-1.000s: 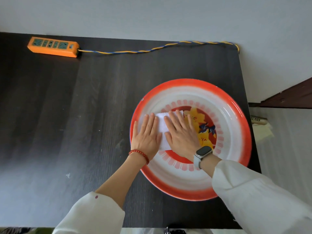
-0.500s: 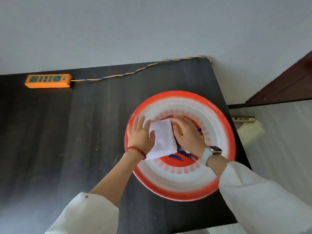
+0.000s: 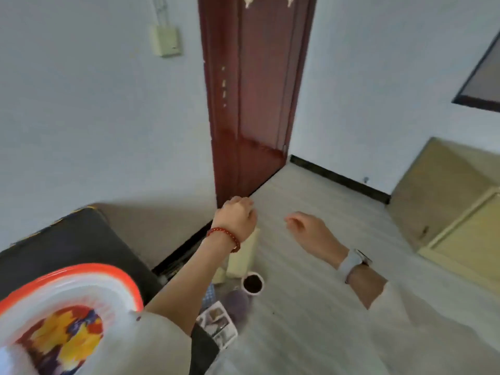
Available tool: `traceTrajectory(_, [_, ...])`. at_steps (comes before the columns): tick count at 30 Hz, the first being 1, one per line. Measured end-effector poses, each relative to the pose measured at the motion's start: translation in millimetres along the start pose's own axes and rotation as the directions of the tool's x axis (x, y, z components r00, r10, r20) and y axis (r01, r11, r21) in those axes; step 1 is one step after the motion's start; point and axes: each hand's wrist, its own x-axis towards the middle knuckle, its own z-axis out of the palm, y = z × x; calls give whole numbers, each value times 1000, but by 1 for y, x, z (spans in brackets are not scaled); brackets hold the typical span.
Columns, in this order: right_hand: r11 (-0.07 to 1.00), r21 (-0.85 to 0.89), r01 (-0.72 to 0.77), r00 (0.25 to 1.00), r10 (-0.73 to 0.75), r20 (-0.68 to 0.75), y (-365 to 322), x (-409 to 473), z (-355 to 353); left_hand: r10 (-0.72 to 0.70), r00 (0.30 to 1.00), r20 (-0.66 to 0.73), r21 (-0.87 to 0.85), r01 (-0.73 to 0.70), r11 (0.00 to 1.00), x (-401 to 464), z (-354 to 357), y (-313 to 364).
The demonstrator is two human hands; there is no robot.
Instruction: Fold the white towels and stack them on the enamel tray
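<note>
The enamel tray (image 3: 108,272), red-rimmed with a yellow and red flower pattern, lies blurred at the lower left on the dark table (image 3: 67,239). A white blur at its lower-left edge may be a towel; I cannot tell. Both hands are off the tray and hang in the air over the floor to the right of the table. My left hand (image 3: 238,219), with a red bead bracelet, shows its back, its fingers loosely curled and nothing visible in them. My right hand (image 3: 311,232), with a watch on the wrist, is relaxed and holds nothing.
A red-brown door (image 3: 257,104) stands ahead in the pale wall. On the grey floor beside the table are a cream box (image 3: 242,255), a white cup (image 3: 253,284) with dark contents and a printed sheet (image 3: 216,324). A pale wooden cabinet (image 3: 446,201) stands at the right.
My view has swung right, away from the table toward the door and floor. Both hands have left the white towel and the tray and moved right into the air.
</note>
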Motion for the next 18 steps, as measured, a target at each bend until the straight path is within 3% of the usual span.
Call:
traceTrajectory(4, [978, 37, -205, 942, 207, -262, 134, -52, -143, 256, 965, 54, -44, -254, 966, 47, 78, 188])
traceTrajectory(8, [906, 110, -408, 794, 411, -447, 240, -114, -258, 487, 861, 150, -66, -482, 873, 71, 150, 351])
traceTrajectory(13, [830, 223, -512, 609, 533, -588, 347, -166, -351, 678, 697, 234, -112, -673, 731, 98, 230, 508])
traceTrajectory(18, [764, 284, -579, 486, 603, -632, 459, -176, -425, 768, 585, 260, -208, -743, 636, 147, 326, 636])
